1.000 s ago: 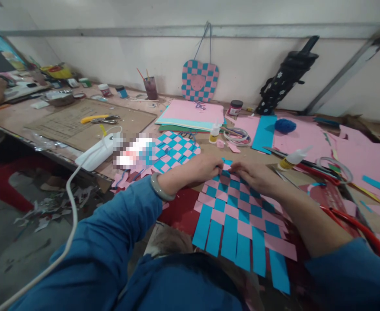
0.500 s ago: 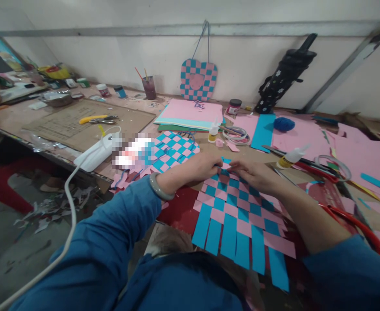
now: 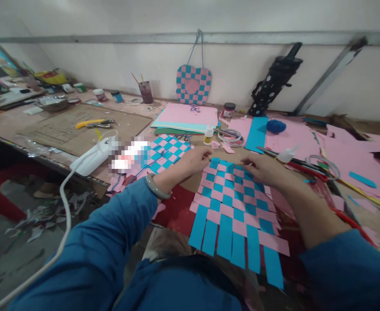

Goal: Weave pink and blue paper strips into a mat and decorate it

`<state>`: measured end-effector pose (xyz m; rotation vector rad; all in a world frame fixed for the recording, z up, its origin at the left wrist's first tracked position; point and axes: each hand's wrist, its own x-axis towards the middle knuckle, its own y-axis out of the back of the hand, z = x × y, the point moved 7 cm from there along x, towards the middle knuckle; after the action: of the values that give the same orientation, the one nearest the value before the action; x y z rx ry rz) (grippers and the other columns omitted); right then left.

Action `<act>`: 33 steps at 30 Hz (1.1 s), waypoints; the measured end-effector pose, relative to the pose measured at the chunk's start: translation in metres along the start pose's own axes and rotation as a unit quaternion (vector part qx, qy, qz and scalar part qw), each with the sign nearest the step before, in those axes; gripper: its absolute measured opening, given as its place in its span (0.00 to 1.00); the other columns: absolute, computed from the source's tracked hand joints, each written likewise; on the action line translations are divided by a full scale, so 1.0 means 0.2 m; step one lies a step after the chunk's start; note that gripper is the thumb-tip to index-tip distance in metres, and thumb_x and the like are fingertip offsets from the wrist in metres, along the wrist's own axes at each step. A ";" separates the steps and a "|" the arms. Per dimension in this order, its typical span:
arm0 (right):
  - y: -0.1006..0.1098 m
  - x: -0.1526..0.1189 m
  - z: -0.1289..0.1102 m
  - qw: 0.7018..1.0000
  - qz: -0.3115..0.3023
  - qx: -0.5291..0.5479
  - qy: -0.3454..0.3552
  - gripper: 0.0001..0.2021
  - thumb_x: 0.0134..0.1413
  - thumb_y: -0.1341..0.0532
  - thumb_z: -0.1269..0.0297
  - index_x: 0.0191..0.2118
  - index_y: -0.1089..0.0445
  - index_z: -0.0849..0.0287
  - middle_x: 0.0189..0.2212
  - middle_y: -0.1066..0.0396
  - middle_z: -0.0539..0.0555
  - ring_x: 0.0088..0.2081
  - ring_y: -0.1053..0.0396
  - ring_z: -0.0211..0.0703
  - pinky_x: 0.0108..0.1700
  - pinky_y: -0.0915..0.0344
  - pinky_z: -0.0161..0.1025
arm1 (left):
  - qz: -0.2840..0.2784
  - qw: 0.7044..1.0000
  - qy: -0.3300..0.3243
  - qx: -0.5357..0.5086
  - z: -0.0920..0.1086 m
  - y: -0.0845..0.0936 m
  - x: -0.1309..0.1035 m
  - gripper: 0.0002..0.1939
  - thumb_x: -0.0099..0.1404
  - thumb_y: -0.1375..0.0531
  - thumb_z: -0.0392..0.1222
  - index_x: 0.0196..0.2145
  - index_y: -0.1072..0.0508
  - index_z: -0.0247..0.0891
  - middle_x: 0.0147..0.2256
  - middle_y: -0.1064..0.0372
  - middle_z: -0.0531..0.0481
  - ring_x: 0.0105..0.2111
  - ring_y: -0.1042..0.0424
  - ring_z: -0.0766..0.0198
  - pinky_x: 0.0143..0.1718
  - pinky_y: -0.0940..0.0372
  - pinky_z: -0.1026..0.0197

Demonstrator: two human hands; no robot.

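A woven paper mat (image 3: 220, 196) of blue and pink strips lies before me on a dark red surface, its blue strip ends hanging loose towards my body. My left hand (image 3: 194, 162) is at the mat's far left corner, fingers bent and a little apart, with nothing visible in them. Over the far right corner is my right hand (image 3: 261, 169), its fingers spread and the tips at the mat's edge; whether they touch it I cannot tell. Left of the mat rests a rounded checkered paper piece (image 3: 168, 151) with blue cord on it.
Behind stand a glue bottle (image 3: 208, 136), stacked coloured paper (image 3: 190, 115) and a checkered hanging bag shape (image 3: 194, 86). To the right are another glue bottle (image 3: 287, 154), scissors (image 3: 309, 168) and blue yarn (image 3: 276, 126). A white power strip (image 3: 94, 155) and yellow-handled pliers (image 3: 91, 123) lie left.
My hands have moved apart from the middle of the mat's far edge to its two corners. That edge now shows uncovered. The camera view has shifted slightly.
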<state>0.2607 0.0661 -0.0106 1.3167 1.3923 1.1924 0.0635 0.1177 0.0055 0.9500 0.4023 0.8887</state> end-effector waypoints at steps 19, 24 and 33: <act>0.01 0.07 -0.13 0.999 -0.029 0.034 -0.020 0.13 0.51 0.43 0.60 0.40 0.26 0.55 0.36 0.26 0.52 0.37 0.30 0.43 0.35 0.38 0.36 | -0.001 0.994 -0.001 -0.107 -0.02 -0.11 0.10 0.20 0.55 0.44 0.29 0.47 0.27 0.34 0.31 0.28 0.52 0.31 0.30 0.68 0.38 0.34 0.66; 0.02 0.09 -0.14 0.998 -0.013 0.061 -0.030 0.16 0.52 0.43 0.58 0.43 0.28 0.59 0.33 0.26 0.54 0.34 0.31 0.44 0.34 0.38 0.37 | -0.001 0.989 -0.006 -0.149 -0.02 -0.13 0.12 0.26 0.53 0.43 0.28 0.51 0.30 0.32 0.36 0.28 0.50 0.31 0.31 0.69 0.38 0.34 0.66; 0.03 0.08 -0.14 0.990 0.003 0.137 -0.027 0.07 0.49 0.43 0.64 0.33 0.28 0.55 0.29 0.27 0.49 0.30 0.31 0.39 0.31 0.38 0.34 | -0.016 0.978 -0.013 -0.207 -0.01 -0.15 0.12 0.27 0.51 0.45 0.25 0.50 0.29 0.30 0.26 0.32 0.54 0.25 0.34 0.72 0.29 0.38 0.70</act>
<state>0.2333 0.0801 0.0006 1.5322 1.5534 0.9853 0.0898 0.1293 -0.0191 0.5698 0.1965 0.8857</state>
